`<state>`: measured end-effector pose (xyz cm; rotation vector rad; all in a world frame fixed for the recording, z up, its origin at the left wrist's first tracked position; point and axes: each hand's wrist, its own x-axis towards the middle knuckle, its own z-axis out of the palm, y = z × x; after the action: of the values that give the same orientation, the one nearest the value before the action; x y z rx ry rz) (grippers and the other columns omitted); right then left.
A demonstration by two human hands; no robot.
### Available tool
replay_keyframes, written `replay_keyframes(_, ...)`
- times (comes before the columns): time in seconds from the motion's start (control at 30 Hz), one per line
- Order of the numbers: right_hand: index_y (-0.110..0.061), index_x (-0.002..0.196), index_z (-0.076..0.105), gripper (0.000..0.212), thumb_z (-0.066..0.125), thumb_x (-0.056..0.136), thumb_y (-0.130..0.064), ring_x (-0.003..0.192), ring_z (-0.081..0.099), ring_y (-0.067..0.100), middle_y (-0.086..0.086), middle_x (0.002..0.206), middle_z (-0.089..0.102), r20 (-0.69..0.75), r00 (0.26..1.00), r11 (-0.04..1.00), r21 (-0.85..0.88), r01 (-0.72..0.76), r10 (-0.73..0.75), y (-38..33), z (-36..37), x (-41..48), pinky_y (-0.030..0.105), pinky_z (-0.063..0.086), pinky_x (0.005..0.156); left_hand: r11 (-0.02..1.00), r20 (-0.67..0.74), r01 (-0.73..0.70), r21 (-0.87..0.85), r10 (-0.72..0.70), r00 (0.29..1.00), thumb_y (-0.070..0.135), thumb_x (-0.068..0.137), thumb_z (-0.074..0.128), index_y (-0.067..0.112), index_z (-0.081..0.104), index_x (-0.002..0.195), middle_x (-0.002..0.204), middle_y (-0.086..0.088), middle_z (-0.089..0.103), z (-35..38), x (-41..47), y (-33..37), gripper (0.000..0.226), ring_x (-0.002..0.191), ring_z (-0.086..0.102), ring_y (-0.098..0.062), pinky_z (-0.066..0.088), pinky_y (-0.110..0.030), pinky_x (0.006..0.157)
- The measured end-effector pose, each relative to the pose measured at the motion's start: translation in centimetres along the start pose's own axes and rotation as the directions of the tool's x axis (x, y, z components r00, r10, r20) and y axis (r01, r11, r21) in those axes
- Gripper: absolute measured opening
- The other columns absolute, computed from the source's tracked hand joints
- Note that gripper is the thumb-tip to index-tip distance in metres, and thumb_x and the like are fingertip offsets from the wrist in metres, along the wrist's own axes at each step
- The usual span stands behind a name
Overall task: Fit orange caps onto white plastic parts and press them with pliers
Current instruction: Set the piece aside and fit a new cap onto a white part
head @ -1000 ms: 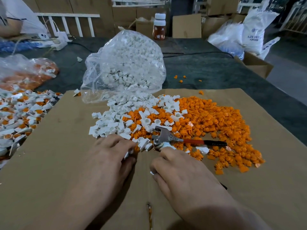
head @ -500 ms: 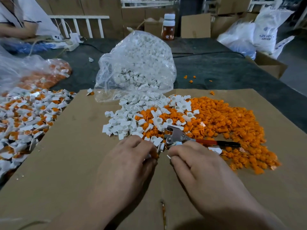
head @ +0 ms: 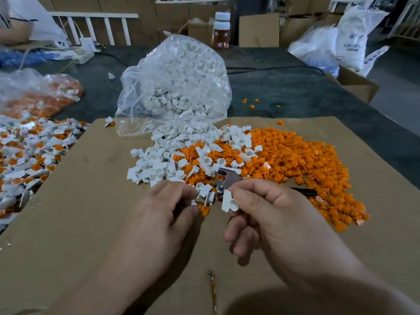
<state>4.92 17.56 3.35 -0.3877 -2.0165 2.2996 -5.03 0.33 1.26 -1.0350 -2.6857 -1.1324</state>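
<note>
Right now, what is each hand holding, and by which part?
The right hand pinches a white plastic part by its right edge. The left hand is curled; whether it holds anything cannot be told.

left hand (head: 159,214): bare, broad back, knuckles creased | right hand (head: 272,212): bare, thumbnail (head: 244,197) short and plain, finger joints creased | left forearm (head: 109,280): bare as far as seen | right forearm (head: 341,285): bare likewise | wrists: uncovered skin only

Orange caps (head: 295,160), white parts (head: 156,164), brown cardboard (head: 79,212), perhaps star-patterned brown bottle (head: 220,37)
</note>
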Motion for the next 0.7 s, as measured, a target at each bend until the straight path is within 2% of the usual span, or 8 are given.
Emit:
replay_keyframes(0.07, -0.033, 0.095, 0.066, 0.012, 0.055, 0.095, -0.039, 0.055, 0.063, 0.015, 0.004, 0.073, 0.07, -0.08, 0.99, 0.961, -0.262, 0.089, -0.114, 0.2, 0.0, -0.1, 0.035, 0.053, 0.053, 0.998, -0.014, 0.026, -0.051, -0.026, 1.0, 0.032, 0.086, 0.066, 0.039, 0.062, 0.09, 0.09, 0.022, 0.058, 0.0, 0.0, 0.1, 0.009, 0.095, 0.051, 0.006, 0.038, -0.007, 0.071)
replay_keyframes(0.13, -0.037, 0.091, 0.057, 0.015, 0.045, 0.094, -0.045, 0.074, 0.059, 0.004, -0.013, 0.084, 0.061, -0.042, 0.939, 0.636, -0.746, 0.197, -0.341, 0.6, -0.2, -0.2, 0.023, 0.049, 0.059, 0.995, -0.01, 0.051, -0.089, -0.053, 0.999, 0.032, 0.086, 0.066, 0.04, 0.064, 0.092, 0.095, 0.025, 0.058, -0.1, -0.1, 0.0, 0.01, 0.097, 0.051, 0.009, 0.036, -0.003, 0.072)
replay_keyframes(0.17, -0.038, 0.09, 0.053, 0.015, 0.041, 0.092, -0.048, 0.082, 0.056, 0.002, -0.017, 0.088, 0.056, 0.006, 0.923, 0.493, -0.844, 0.211, -0.385, 0.6, -0.2, -0.2, 0.021, 0.047, 0.061, 0.996, -0.005, 0.04, -0.075, -0.041, 0.999, 0.033, 0.088, 0.066, 0.041, 0.065, 0.096, 0.094, 0.024, 0.058, 0.0, -0.1, 0.1, 0.012, 0.097, 0.051, 0.009, 0.036, -0.003, 0.073)
replay_keyframes(0.2, -0.039, 0.09, 0.052, 0.016, 0.039, 0.09, -0.049, 0.085, 0.054, 0.002, -0.018, 0.091, 0.054, 0.028, 0.923, 0.463, -0.859, 0.218, -0.384, 0.6, 0.0, -0.2, 0.021, 0.046, 0.062, 0.999, 0.005, 0.016, -0.038, -0.015, 1.0, 0.035, 0.091, 0.064, 0.042, 0.066, 0.102, 0.093, 0.023, 0.058, 0.1, -0.2, 0.1, 0.013, 0.097, 0.051, 0.008, 0.038, -0.004, 0.074)
replay_keyframes(0.3, -0.039, 0.095, 0.057, 0.013, 0.045, 0.095, -0.042, 0.072, 0.062, 0.007, -0.015, 0.085, 0.064, -0.025, 0.958, 0.712, -0.674, 0.195, -0.286, 0.8, 0.2, -0.1, 0.027, 0.053, 0.059, 0.994, 0.039, -0.062, 0.09, 0.059, 0.997, 0.042, 0.088, 0.053, 0.033, 0.068, 0.113, 0.099, 0.017, 0.056, 0.4, -0.5, 0.1, 0.03, 0.092, 0.056, -0.004, 0.05, -0.025, 0.078)
replay_keyframes(0.4, -0.037, 0.098, 0.065, 0.016, 0.05, 0.1, -0.031, 0.056, 0.066, 0.021, 0.008, 0.072, 0.071, -0.023, 0.997, 0.97, -0.233, 0.067, -0.075, 0.5, 0.1, 0.0, 0.036, 0.054, 0.055, 0.977, 0.04, -0.108, 0.184, 0.103, 0.994, 0.04, 0.085, 0.055, 0.027, 0.069, 0.112, 0.095, 0.009, 0.055, 0.5, -0.6, 0.1, 0.033, 0.083, 0.058, -0.014, 0.055, -0.042, 0.066)
replay_keyframes(0.53, -0.027, 0.097, 0.069, 0.016, 0.055, 0.092, -0.033, 0.055, 0.065, 0.027, 0.024, 0.078, 0.07, 0.075, 0.996, 0.995, 0.087, -0.054, 0.047, -0.1, -0.2, 0.2, 0.04, 0.049, 0.055, 0.957, 0.024, -0.133, 0.257, 0.132, 0.991, 0.054, 0.086, 0.049, 0.023, 0.073, 0.107, 0.09, 0.006, 0.057, 0.7, -0.2, -0.2, 0.045, 0.078, 0.058, -0.018, 0.054, -0.043, 0.06)
replay_keyframes(0.7, -0.027, 0.095, 0.07, 0.015, 0.055, 0.094, -0.029, 0.056, 0.065, 0.028, 0.025, 0.082, 0.07, 0.103, 0.99, 0.978, 0.177, -0.109, 0.092, -0.4, 0.2, 0.3, 0.036, 0.048, 0.053, 0.962, 0.01, -0.123, 0.244, 0.124, 0.992, 0.038, 0.081, 0.073, 0.024, 0.075, 0.094, 0.086, 0.005, 0.058, 0.8, -0.1, 0.2, 0.019, 0.078, 0.058, -0.021, 0.053, -0.043, 0.06)
